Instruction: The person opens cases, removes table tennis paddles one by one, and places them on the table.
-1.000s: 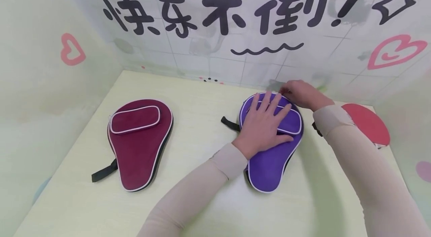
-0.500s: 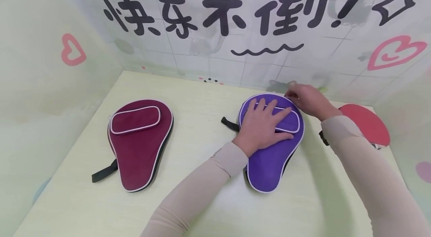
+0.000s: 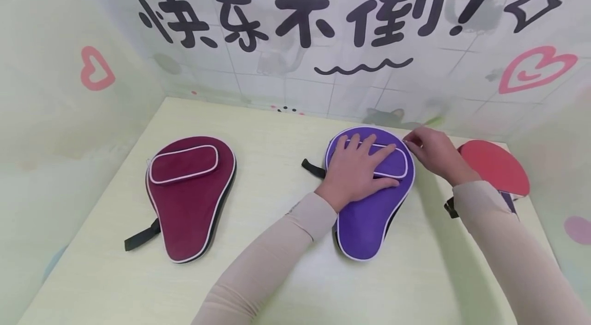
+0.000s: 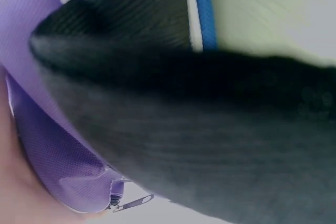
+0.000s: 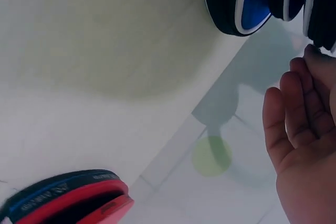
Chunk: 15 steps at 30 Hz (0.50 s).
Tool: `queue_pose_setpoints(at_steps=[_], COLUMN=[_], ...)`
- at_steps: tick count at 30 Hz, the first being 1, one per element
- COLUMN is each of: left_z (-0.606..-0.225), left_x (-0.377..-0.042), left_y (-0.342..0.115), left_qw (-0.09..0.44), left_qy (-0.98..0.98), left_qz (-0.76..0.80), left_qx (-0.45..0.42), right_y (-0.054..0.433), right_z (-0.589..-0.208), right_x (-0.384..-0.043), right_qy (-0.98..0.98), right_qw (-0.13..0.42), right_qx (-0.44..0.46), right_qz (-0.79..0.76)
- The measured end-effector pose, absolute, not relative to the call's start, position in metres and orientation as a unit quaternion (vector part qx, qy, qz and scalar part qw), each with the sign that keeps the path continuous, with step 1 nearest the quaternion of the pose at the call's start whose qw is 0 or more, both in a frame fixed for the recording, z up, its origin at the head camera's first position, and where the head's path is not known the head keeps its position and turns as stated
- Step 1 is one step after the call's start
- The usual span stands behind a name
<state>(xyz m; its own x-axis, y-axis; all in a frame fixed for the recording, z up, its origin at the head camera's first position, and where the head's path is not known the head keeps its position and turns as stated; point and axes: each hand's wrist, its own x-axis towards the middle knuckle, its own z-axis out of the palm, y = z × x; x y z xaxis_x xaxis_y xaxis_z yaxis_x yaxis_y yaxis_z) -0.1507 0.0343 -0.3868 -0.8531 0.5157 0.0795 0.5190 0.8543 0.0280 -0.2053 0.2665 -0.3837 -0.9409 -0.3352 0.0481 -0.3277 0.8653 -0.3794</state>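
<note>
A purple table tennis paddle case point(image 3: 365, 217) with white piping lies on the table. My left hand point(image 3: 355, 171) rests on it with fingers spread over its front pocket point(image 3: 392, 163). At the case's upper right edge, my right hand point(image 3: 436, 153) pinches what looks like the zipper pull, mostly hidden by the fingertips. In the right wrist view, the right hand point(image 5: 304, 114) has its thumb and finger at the dark zippered rim point(image 5: 325, 19). The left wrist view shows a black strap point(image 4: 184, 129) across the case and a small pocket zipper pull point(image 4: 134, 203).
A maroon paddle case point(image 3: 191, 212) with a black strap point(image 3: 142, 235) lies on the left of the table point(image 3: 272, 161). On the right is a red paddle point(image 3: 496, 166), partly behind my right forearm. A printed wall point(image 3: 258, 81) borders the table's back.
My right hand has moved right and toward me along the purple case's rim, from its top to its upper right. My left hand has stayed on the case, its fingers shifting slightly.
</note>
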Motion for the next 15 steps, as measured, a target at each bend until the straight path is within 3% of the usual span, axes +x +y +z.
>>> queue_pose_setpoints(at_steps=[15], left_z=[-0.388], left_x=[-0.152], left_y=[0.034], left_qw=[0.030], left_qy=[-0.960], left_qz=[-0.064], left_qx=[-0.270], right_y=[0.287], right_z=[-0.402], right_x=[-0.144], right_qy=[0.963], right_qw=[-0.052], right_qx=[-0.160], right_qz=[-0.211])
